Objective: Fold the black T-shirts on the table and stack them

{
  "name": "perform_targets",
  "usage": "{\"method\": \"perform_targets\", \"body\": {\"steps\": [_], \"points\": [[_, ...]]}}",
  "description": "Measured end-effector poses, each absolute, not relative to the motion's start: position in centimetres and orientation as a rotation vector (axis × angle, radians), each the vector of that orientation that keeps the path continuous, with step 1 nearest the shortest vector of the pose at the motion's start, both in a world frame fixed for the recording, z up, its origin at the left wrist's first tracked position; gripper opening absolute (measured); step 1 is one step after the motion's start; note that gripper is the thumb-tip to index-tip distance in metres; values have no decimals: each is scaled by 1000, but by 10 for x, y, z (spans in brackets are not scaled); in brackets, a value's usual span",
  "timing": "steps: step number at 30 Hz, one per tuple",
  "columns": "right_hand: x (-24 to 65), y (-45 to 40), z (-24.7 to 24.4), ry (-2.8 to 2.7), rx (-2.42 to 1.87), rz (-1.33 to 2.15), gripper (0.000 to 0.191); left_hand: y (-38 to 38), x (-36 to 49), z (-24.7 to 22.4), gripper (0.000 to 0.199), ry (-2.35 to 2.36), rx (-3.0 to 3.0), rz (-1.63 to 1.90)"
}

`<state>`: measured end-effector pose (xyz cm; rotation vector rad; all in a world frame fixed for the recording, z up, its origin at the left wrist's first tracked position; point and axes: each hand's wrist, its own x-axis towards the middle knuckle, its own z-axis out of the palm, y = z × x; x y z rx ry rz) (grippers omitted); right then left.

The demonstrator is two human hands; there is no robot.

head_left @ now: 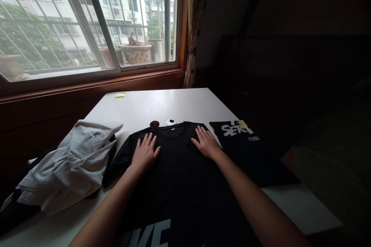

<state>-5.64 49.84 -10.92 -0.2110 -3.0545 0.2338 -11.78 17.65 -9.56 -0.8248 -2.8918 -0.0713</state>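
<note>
A black T-shirt (176, 173) with pale block lettering near its lower end lies spread out in front of me, its neckline at the far side. My left hand (145, 150) rests flat on the shirt's left shoulder area, fingers apart. On the opposite shoulder lies my right hand (206, 142), also flat with the fingers stretched out. Neither hand grips the cloth. The shirt's left sleeve hangs out to the side, while my right forearm covers part of its right edge.
A crumpled white garment (72, 158) lies on dark cloth at the left. To the right is a folded dark garment (246, 150) with white and yellow print. The white table (185, 102) also bears yellow paper (120, 95) and two small round items beyond the collar. A barred window (87, 19) stands behind.
</note>
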Motion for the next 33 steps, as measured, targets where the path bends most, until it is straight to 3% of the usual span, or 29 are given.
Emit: {"method": "perform_targets", "body": {"steps": [18, 26, 33], "points": [[-71, 515, -110, -3092, -128, 255, 84, 149, -136, -91, 58, -2938, -820, -150], [-72, 518, -113, -3072, -118, 263, 82, 87, -98, -51, 50, -2788, -904, 68], [-73, 518, -113, -3065, -119, 270, 79, 44, -76, -40, 57, -2885, -685, 246]]}}
